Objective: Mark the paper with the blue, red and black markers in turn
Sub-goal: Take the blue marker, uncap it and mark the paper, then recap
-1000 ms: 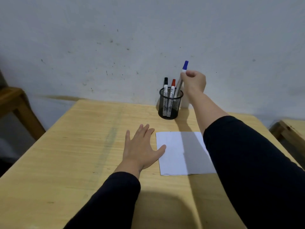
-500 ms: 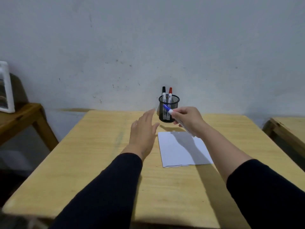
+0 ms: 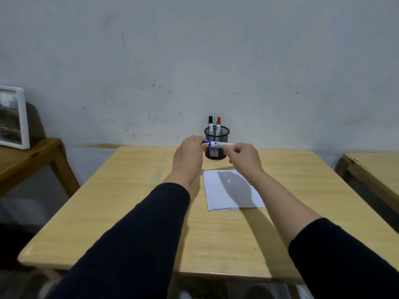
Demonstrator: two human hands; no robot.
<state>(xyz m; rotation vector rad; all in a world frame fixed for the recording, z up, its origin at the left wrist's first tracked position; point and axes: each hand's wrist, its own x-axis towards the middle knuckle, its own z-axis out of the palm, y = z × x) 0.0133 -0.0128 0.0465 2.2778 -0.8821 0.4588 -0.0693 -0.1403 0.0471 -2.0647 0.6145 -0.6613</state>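
1. We hold the blue marker (image 3: 218,144) level in the air, in front of the mesh pen holder (image 3: 216,143) and above the far part of the wooden table (image 3: 133,212).
2. Our left hand (image 3: 190,153) pinches its blue cap end; our right hand (image 3: 244,157) grips the white barrel.
3. The black marker (image 3: 210,125) and red marker (image 3: 218,125) stand upright in the holder.
4. The paper (image 3: 232,190) lies flat on the table below our hands.
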